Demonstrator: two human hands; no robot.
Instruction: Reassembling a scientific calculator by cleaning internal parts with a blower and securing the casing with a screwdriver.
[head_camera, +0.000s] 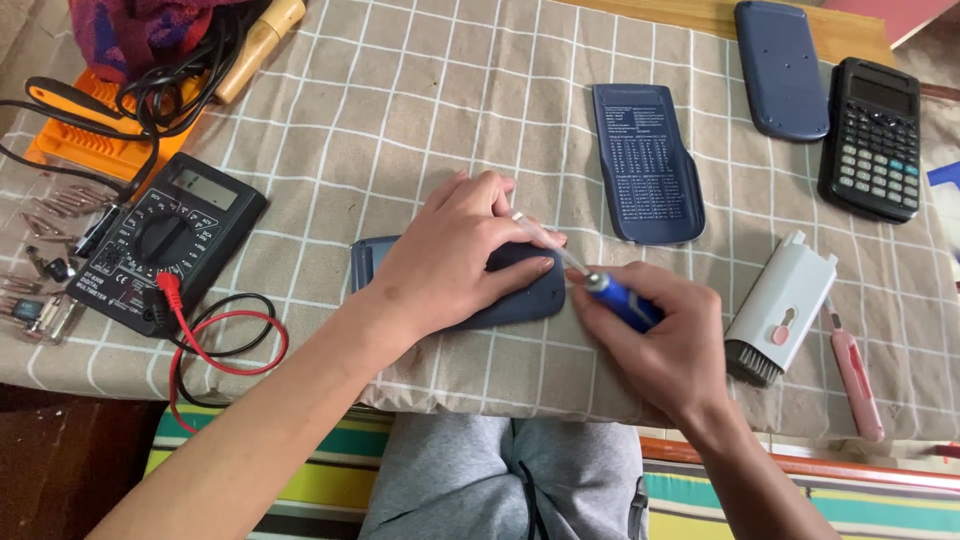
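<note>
We log, left to right: black multimeter (165, 243) on the checked tabletop (400, 120); left hand (455, 255) spread flat on a dark blue, probably calculator, casing (520, 300); right hand (665, 340) clenched around a blue-handled screwdriver (600, 285); white cleaning brush (780, 308).

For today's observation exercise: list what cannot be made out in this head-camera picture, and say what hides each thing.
- Dark blue device, head view: mostly covered by the left hand.
- Screwdriver tip: hidden behind the left fingers; its handle sits wrapped in the right hand.
- Blue case: top cut off by the frame edge.
- Metal bits at left: too small to tell apart.
</note>
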